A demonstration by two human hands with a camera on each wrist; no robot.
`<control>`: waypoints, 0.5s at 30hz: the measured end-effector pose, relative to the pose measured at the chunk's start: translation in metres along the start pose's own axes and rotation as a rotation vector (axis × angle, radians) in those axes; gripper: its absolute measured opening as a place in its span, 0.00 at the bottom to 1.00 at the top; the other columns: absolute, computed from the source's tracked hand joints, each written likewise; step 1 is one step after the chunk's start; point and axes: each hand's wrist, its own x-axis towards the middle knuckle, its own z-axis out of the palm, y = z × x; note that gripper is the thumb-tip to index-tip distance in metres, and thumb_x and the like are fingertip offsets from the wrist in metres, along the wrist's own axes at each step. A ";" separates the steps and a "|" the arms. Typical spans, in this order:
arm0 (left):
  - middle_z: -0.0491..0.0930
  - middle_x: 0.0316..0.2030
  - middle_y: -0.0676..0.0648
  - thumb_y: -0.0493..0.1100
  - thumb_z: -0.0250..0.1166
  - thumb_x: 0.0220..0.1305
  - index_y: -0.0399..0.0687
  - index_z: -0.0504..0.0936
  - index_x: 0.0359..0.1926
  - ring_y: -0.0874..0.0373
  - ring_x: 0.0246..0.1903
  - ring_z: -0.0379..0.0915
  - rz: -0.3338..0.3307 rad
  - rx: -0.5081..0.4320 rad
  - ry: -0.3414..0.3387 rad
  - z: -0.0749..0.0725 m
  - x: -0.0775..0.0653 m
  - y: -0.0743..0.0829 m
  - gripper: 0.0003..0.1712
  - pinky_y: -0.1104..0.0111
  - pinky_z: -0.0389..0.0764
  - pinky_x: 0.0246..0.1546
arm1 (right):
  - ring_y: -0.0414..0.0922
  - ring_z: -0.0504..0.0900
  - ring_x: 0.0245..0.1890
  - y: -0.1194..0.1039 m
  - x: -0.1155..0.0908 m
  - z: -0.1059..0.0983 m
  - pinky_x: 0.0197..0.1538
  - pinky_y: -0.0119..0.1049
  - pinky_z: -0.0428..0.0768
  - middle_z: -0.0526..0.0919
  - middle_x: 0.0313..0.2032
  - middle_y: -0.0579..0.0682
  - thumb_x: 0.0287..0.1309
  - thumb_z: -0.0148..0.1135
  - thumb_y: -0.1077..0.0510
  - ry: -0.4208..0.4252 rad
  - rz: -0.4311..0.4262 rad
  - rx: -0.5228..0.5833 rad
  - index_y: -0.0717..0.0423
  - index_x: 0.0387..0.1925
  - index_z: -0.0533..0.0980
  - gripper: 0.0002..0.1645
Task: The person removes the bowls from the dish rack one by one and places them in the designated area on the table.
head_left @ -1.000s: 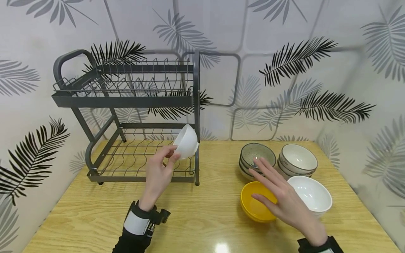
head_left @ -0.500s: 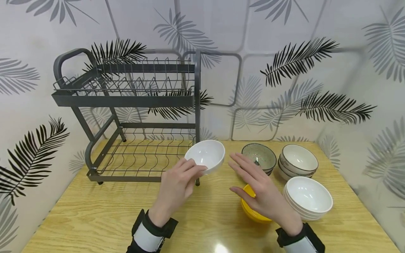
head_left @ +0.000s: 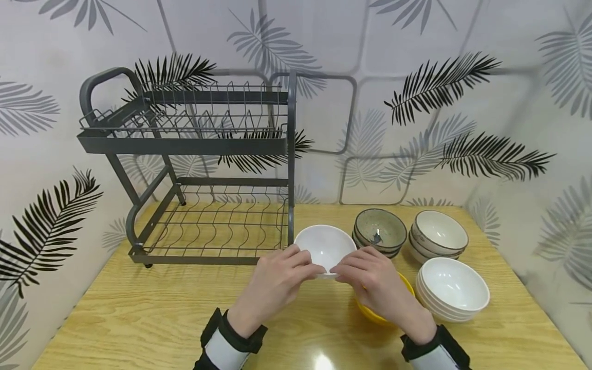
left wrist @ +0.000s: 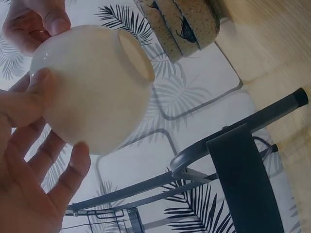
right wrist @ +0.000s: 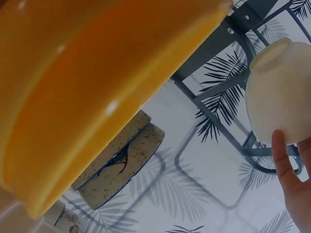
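Note:
A small white bowl (head_left: 326, 245) is held between both hands, its inside facing up and toward the head camera. My left hand (head_left: 277, 280) pinches the near rim from the left, thumb over the edge. From the right, my right hand (head_left: 379, 288) pinches the same rim, its fingertips close to the left hand's. In the left wrist view the bowl's smooth outside and foot ring (left wrist: 138, 56) show. A yellow bowl (head_left: 407, 285) sits beneath the right hand, partly hidden by it, and looms large in the right wrist view.
A dark two-tier dish rack (head_left: 185, 146) with wire shelves stands at the left. Toward the right are stacked speckled grey-green bowls (head_left: 381, 228), cream bowls with dark rims (head_left: 441, 231) and larger white bowls (head_left: 455, 288). All stand on a wooden table (head_left: 152, 313) against a leaf-patterned wall.
My left hand has brought the white bowl from the rack's right post rightward and down, tipping it inside-up. My right hand has moved left from above the bowls and taken hold of its rim.

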 end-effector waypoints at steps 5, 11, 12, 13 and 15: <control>0.85 0.48 0.55 0.42 0.72 0.61 0.55 0.86 0.53 0.60 0.51 0.81 -0.034 -0.203 0.002 0.000 0.000 -0.001 0.18 0.70 0.84 0.52 | 0.41 0.85 0.32 0.004 -0.011 -0.007 0.40 0.42 0.84 0.89 0.31 0.44 0.51 0.71 0.69 0.030 -0.015 -0.018 0.51 0.30 0.86 0.09; 0.81 0.61 0.46 0.41 0.71 0.62 0.48 0.80 0.61 0.50 0.65 0.75 -0.090 -0.294 0.039 -0.005 -0.002 -0.009 0.25 0.60 0.77 0.66 | 0.45 0.86 0.33 0.014 -0.038 -0.028 0.39 0.40 0.81 0.90 0.31 0.44 0.79 0.39 0.49 0.088 0.073 -0.065 0.52 0.30 0.86 0.31; 0.81 0.61 0.46 0.41 0.70 0.63 0.47 0.80 0.62 0.49 0.65 0.74 -0.099 -0.301 0.038 -0.006 -0.002 -0.010 0.25 0.59 0.77 0.67 | 0.46 0.86 0.32 0.016 -0.043 -0.032 0.39 0.39 0.80 0.90 0.31 0.45 0.80 0.39 0.48 0.101 0.091 -0.072 0.53 0.30 0.86 0.32; 0.80 0.61 0.45 0.40 0.70 0.63 0.46 0.80 0.62 0.49 0.65 0.75 -0.109 -0.309 0.038 -0.007 -0.003 -0.012 0.25 0.58 0.77 0.67 | 0.46 0.85 0.31 0.019 -0.049 -0.036 0.40 0.39 0.79 0.90 0.30 0.46 0.79 0.40 0.48 0.116 0.109 -0.081 0.54 0.30 0.86 0.32; 0.80 0.61 0.45 0.40 0.69 0.64 0.47 0.79 0.63 0.48 0.65 0.75 -0.128 -0.316 0.034 -0.009 -0.003 -0.013 0.26 0.57 0.77 0.67 | 0.47 0.85 0.31 0.024 -0.061 -0.044 0.41 0.38 0.78 0.89 0.29 0.48 0.79 0.42 0.46 0.151 0.134 -0.109 0.55 0.29 0.86 0.32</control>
